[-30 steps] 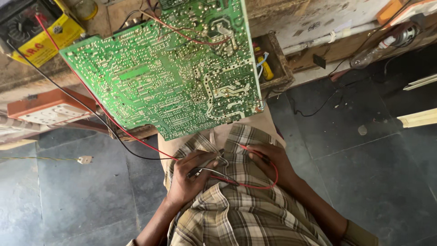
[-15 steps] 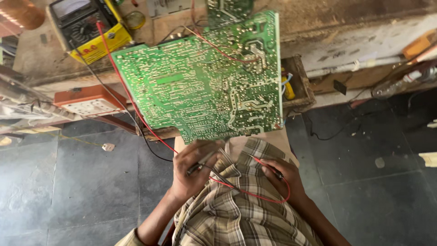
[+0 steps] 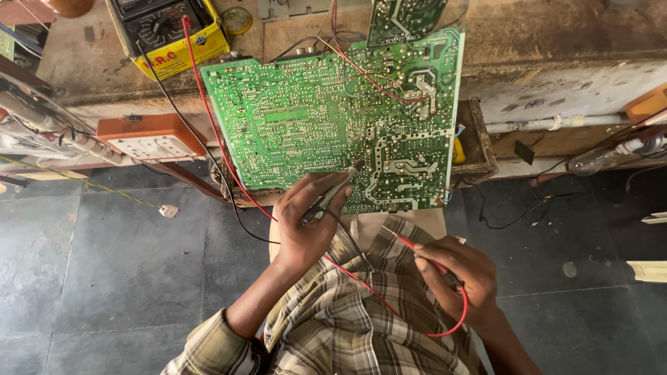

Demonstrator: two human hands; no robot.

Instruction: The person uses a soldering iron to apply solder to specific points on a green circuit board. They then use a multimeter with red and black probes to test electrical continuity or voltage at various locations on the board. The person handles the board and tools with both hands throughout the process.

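Note:
A large green circuit board (image 3: 333, 118) leans solder side up against the workbench edge, over my lap. My left hand (image 3: 306, 222) grips a black test probe (image 3: 333, 191) whose tip touches the board's lower middle. My right hand (image 3: 455, 274) holds a red test probe (image 3: 410, 244) low over my checked shirt, its tip apart from the board. Red and black leads run up to a yellow multimeter (image 3: 170, 31) on the bench at the top left.
An orange and white socket box (image 3: 149, 137) hangs at the bench's left front. A smaller green board (image 3: 403, 17) stands behind the large one. A wooden tray (image 3: 479, 142) sits at the right. Cables and a bulb (image 3: 597, 160) lie right; dark tiled floor below.
My left hand has risen from my lap and set the black probe on the board. The right hand stays low with the red probe. The view has tilted down.

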